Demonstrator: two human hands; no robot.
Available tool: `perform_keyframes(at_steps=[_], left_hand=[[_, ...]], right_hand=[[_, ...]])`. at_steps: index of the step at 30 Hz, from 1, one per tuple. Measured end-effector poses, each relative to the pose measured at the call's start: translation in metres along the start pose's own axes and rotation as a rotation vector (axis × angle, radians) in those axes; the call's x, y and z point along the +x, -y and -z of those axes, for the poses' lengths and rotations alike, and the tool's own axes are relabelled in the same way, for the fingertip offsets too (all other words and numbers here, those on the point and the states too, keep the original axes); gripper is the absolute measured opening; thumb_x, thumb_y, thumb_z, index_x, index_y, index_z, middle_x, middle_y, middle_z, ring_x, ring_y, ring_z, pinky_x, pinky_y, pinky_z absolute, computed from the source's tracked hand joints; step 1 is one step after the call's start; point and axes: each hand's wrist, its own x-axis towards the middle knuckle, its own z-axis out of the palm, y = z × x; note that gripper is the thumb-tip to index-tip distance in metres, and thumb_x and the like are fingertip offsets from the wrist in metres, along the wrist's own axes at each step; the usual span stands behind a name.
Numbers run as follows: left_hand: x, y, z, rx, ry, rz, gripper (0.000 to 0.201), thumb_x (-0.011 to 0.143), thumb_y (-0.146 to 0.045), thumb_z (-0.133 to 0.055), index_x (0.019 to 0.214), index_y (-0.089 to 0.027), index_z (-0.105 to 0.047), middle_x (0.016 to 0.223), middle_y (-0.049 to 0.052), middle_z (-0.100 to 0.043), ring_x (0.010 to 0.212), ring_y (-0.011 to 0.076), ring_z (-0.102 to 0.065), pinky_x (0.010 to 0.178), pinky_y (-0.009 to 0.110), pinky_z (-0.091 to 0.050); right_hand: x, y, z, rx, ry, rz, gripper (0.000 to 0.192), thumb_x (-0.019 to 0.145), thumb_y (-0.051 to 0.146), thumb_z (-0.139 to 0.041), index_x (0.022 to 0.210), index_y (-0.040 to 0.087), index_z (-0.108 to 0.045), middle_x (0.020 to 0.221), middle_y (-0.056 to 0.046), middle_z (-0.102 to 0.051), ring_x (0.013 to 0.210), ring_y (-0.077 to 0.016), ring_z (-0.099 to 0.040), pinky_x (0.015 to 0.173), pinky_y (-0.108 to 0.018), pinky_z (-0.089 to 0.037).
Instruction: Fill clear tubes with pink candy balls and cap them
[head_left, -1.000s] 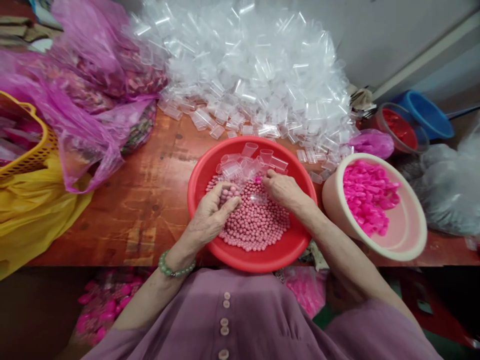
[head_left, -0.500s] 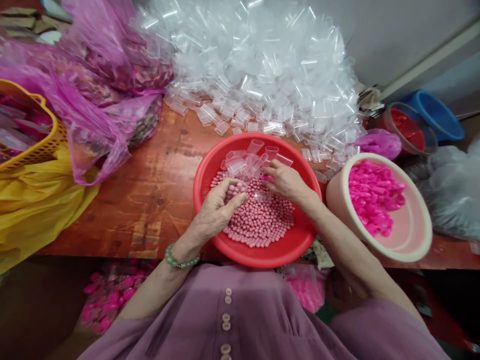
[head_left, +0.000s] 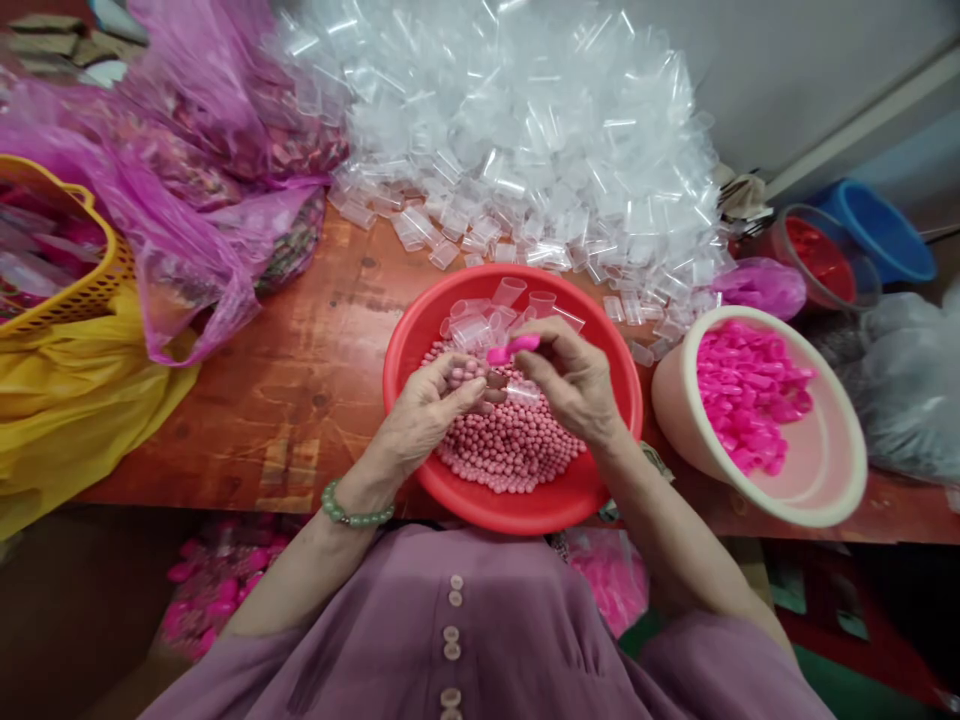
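My left hand (head_left: 420, 415) is closed around a small clear plastic tube filled with pink beads (head_left: 466, 373), lying roughly sideways. Between the fingers of my right hand (head_left: 581, 385) is a bright pink plastic piece (head_left: 514, 348), held close to the tube's right end. Whether the two touch, I cannot tell. Both hands are over a red basin (head_left: 401, 410). Loose pink beads (head_left: 514, 455) cover much of its bottom. Several empty clear tubes (head_left: 476, 325) lie at its far side, and another clear tube (head_left: 523, 393) rests on the beads below my right fingers.
A large heap of clear tubes (head_left: 525, 130) covers the back of the table. To the right, a tilted cream bucket (head_left: 825, 450) holds pink plastic pieces (head_left: 746, 390). Purple plastic bags (head_left: 187, 270), a yellow basket (head_left: 112, 270) and a yellow bag (head_left: 82, 410) are at left.
My right hand has come back from the tubes and turned, bringing the pink piece up near my left hand. The bead-filled tube has shifted slightly left with my left hand.
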Motion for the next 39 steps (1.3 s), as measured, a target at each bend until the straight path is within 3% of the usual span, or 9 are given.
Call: perform_keyframes(at_steps=[3,7,11,15,19,26,30,34,39], left_hand=[[0.002,0.002,0.002,-0.076,-0.043,-0.044,0.032,0.073,-0.036,-0.079,0.088,-0.016,-0.058,0.082,-0.002,-0.061,0.073,0.0090,-0.062,0.075,0.024,-0.055],[0.001,0.002,0.000,-0.001,-0.092,-0.102,0.027,0.075,-0.033,-0.077,0.089,-0.017,-0.061,0.079,-0.004,-0.057,0.070,0.0067,-0.056,0.070,0.018,-0.052],[0.000,0.002,-0.003,0.139,-0.162,-0.131,0.027,0.076,-0.030,-0.077,0.095,-0.017,-0.064,0.083,-0.002,-0.061,0.076,0.0082,-0.058,0.075,0.019,-0.050],[-0.001,0.001,-0.004,0.161,-0.118,-0.100,0.033,0.075,-0.030,-0.077,0.103,-0.016,-0.068,0.092,0.002,-0.068,0.085,0.0120,-0.061,0.082,0.023,-0.049],[-0.002,0.000,-0.003,0.157,-0.095,-0.112,0.026,0.076,-0.023,-0.075,0.101,-0.018,-0.072,0.090,0.000,-0.068,0.081,0.0102,-0.060,0.082,0.023,-0.048],[0.000,0.003,-0.001,0.201,-0.096,-0.100,0.029,0.075,-0.020,-0.074,0.104,-0.017,-0.075,0.081,0.000,-0.067,0.071,0.0088,-0.056,0.071,0.022,-0.048],[0.003,0.007,0.000,0.129,-0.026,-0.101,0.030,0.076,-0.019,-0.074,0.105,-0.016,-0.074,0.088,0.002,-0.071,0.081,0.0108,-0.061,0.084,0.025,-0.050],[0.004,0.005,0.004,-0.041,0.085,-0.058,0.034,0.076,-0.022,-0.076,0.109,-0.016,-0.072,0.099,0.005,-0.073,0.093,0.0145,-0.065,0.094,0.030,-0.050],[0.000,-0.004,0.011,-0.306,0.216,0.066,0.043,0.073,-0.020,-0.079,0.115,-0.017,-0.069,0.115,0.010,-0.071,0.104,0.0197,-0.068,0.098,0.033,-0.051]], right_hand=[[-0.012,0.011,-0.012,-0.121,0.118,0.156,0.006,0.092,0.021,-0.059,0.096,0.021,-0.063,0.094,-0.004,-0.066,0.089,-0.0156,-0.060,0.082,-0.031,-0.048],[-0.025,0.011,-0.017,-0.129,0.147,0.128,0.006,0.094,0.024,-0.056,0.092,0.020,-0.061,0.085,-0.002,-0.064,0.080,-0.0137,-0.058,0.078,-0.030,-0.048],[-0.030,0.007,-0.020,-0.117,0.070,0.034,0.007,0.093,0.025,-0.058,0.094,0.021,-0.064,0.085,-0.001,-0.064,0.081,-0.0134,-0.059,0.077,-0.030,-0.048],[-0.030,0.002,-0.025,-0.057,-0.106,-0.065,0.021,0.089,0.026,-0.066,0.109,0.024,-0.064,0.093,-0.001,-0.066,0.079,-0.0126,-0.062,0.072,-0.028,-0.052],[-0.028,-0.001,-0.025,-0.169,-0.230,-0.062,0.013,0.085,0.030,-0.071,0.097,0.024,-0.069,0.097,-0.003,-0.064,0.082,-0.0146,-0.062,0.067,-0.028,-0.054],[-0.032,0.003,-0.034,-0.559,-0.167,0.186,0.018,0.090,0.015,-0.062,0.106,0.021,-0.068,0.096,-0.006,-0.074,0.086,-0.0166,-0.069,0.078,-0.032,-0.059],[-0.032,0.001,-0.039,-0.770,-0.148,0.287,0.024,0.092,0.012,-0.054,0.114,0.015,-0.064,0.101,-0.013,-0.074,0.093,-0.0213,-0.069,0.081,-0.035,-0.060],[-0.026,0.001,-0.030,-0.679,-0.039,0.187,0.028,0.094,0.017,-0.050,0.119,0.013,-0.063,0.103,-0.015,-0.071,0.095,-0.0223,-0.068,0.083,-0.039,-0.059],[-0.017,0.007,-0.005,-0.239,0.024,-0.141,0.030,0.093,0.029,-0.058,0.121,0.020,-0.066,0.101,-0.006,-0.070,0.083,-0.0160,-0.065,0.075,-0.033,-0.057]])
